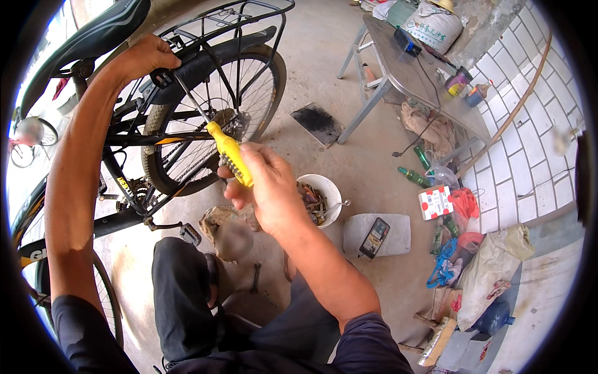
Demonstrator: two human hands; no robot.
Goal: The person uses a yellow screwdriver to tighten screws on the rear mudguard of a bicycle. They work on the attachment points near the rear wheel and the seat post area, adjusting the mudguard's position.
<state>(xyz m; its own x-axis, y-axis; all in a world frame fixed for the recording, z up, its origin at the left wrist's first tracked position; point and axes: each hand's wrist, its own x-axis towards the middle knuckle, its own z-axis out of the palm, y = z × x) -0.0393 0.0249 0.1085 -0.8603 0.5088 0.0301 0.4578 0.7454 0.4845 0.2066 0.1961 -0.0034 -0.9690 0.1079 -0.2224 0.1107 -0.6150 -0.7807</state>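
My right hand [261,181] grips the ribbed handle of a yellow screwdriver [225,140], whose steel shaft reaches up to a black fitting [162,77] at the bicycle's rear fender [193,71]. My left hand [152,56] is closed at that fitting, just below the black rear rack [230,25]; what its fingers hold is hidden. The bicycle's saddle [81,37] is at the upper left, beside my left arm. The rear wheel [268,93], with its spokes and hub, stands behind the screwdriver.
A white bucket of tools [330,187], a phone [374,238] on a grey block [395,227] and a wrench [255,277] are low near me. A metal table [417,81] stands at right, by bottles [411,177], bags [492,268] and a tiled wall [523,156].
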